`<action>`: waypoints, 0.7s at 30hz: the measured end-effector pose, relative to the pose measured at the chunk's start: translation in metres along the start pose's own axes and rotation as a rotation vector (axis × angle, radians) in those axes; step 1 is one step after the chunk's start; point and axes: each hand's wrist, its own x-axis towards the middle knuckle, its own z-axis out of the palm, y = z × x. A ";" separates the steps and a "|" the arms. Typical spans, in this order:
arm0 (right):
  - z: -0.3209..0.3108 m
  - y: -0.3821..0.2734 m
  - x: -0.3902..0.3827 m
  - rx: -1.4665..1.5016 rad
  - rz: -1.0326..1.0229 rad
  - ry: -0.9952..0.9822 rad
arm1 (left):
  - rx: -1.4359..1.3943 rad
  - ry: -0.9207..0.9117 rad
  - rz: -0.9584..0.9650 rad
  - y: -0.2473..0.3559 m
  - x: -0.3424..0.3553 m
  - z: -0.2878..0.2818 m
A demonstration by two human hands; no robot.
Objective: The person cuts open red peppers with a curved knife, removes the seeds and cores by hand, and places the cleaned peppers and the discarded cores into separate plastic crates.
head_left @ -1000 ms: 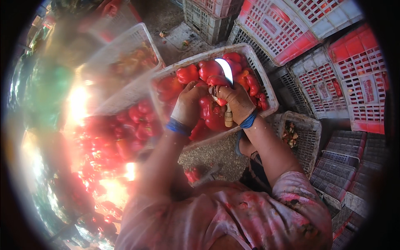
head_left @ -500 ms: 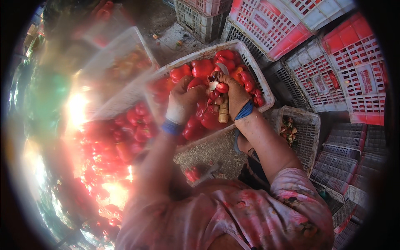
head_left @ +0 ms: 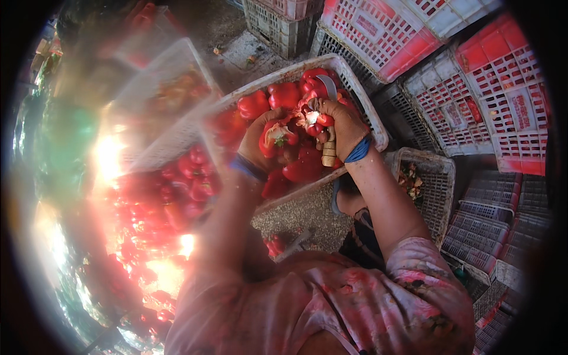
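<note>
Over a white crate (head_left: 370, 105) of red bell peppers (head_left: 284, 94), my left hand (head_left: 251, 145) is closed around an opened red bell pepper piece (head_left: 275, 137), its pale inside and green core showing. Beside it, my right hand (head_left: 349, 127) grips a curved knife by its short wooden handle (head_left: 329, 152). The knife's blade (head_left: 327, 86) points away from me, past the fingers. Those same fingers also pinch another torn red pepper piece (head_left: 313, 120) with white flesh. Both hands wear stained gloves with blue bands at the wrists.
To the left lies a heap of red peppers (head_left: 189, 183), partly washed out by glare. Another crate (head_left: 198, 56) stands behind it. At my right is a crate (head_left: 439, 198) with scraps inside. Tall stacks of pepper-filled crates (head_left: 503, 112) line the right side.
My hands have drawn apart, the right moving slightly right with the knife. The pepper has been opened, and its cut inside now shows in my left hand.
</note>
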 end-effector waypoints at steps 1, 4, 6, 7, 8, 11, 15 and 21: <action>-0.004 -0.006 0.001 -0.015 0.021 -0.008 | 0.003 0.025 -0.010 0.001 0.002 -0.002; -0.010 -0.027 0.008 -0.215 -0.042 0.031 | -0.072 -0.049 -0.018 0.005 0.003 -0.014; -0.011 -0.047 0.006 -0.513 -0.406 0.157 | 0.025 -0.050 0.104 0.006 0.000 -0.019; -0.009 -0.059 0.003 -0.624 -0.589 0.224 | 0.071 -0.054 0.166 0.005 0.000 -0.019; -0.002 -0.067 -0.003 -0.661 -0.695 0.226 | 0.128 0.000 0.222 0.005 0.000 -0.016; 0.021 -0.046 -0.019 -0.459 -0.494 -0.096 | 0.610 0.145 0.472 0.002 0.011 -0.024; 0.036 -0.023 -0.023 -0.318 -0.400 -0.201 | 0.918 0.011 0.570 0.008 0.019 -0.063; 0.049 -0.037 -0.031 -0.070 -0.221 -0.121 | 0.113 0.077 0.309 -0.004 0.006 -0.027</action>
